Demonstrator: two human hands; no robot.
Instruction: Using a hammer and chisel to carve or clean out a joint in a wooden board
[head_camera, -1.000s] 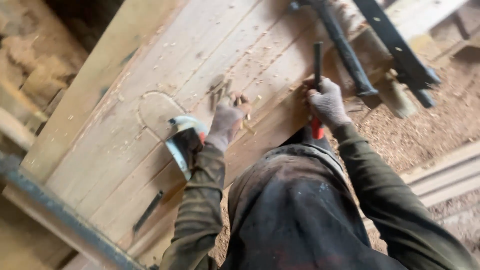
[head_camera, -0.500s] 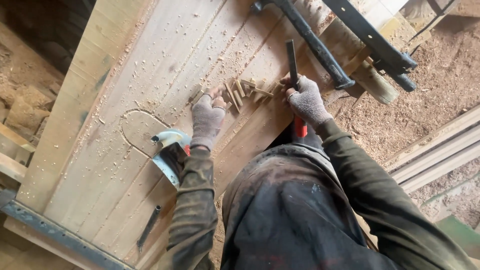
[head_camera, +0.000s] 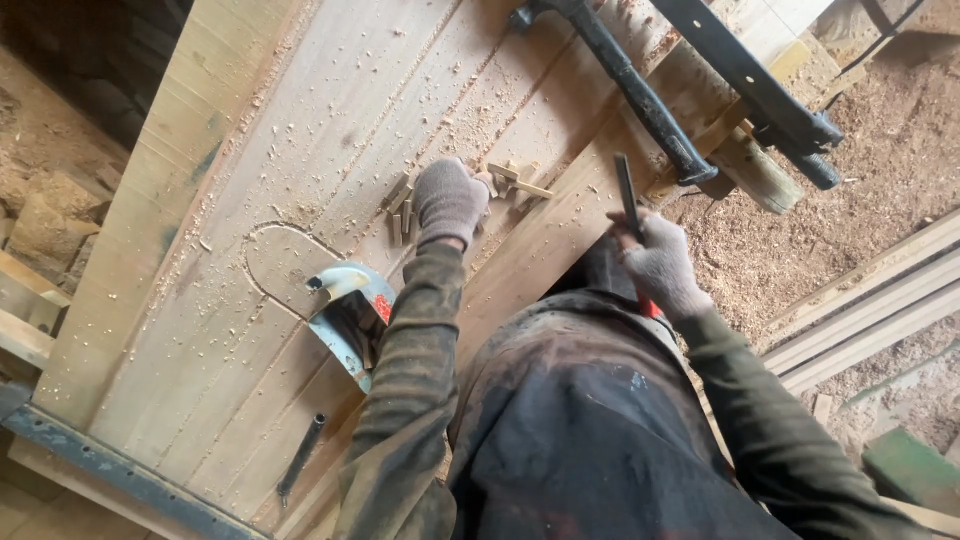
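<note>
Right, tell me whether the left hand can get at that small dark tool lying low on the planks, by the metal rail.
Probably yes. The left hand, gloved, rests on the wood chips higher up the planks; the dark tool lies bare below it, with only the grey-blue power tool beside the way back.

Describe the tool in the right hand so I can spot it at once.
Start at the big pale plank panel and go to its right edge, beside the black bar clamps. There the gloved right hand grips a chisel. Its slim dark blade pointing up and its red handle set it apart from the thicker black clamps.
</note>
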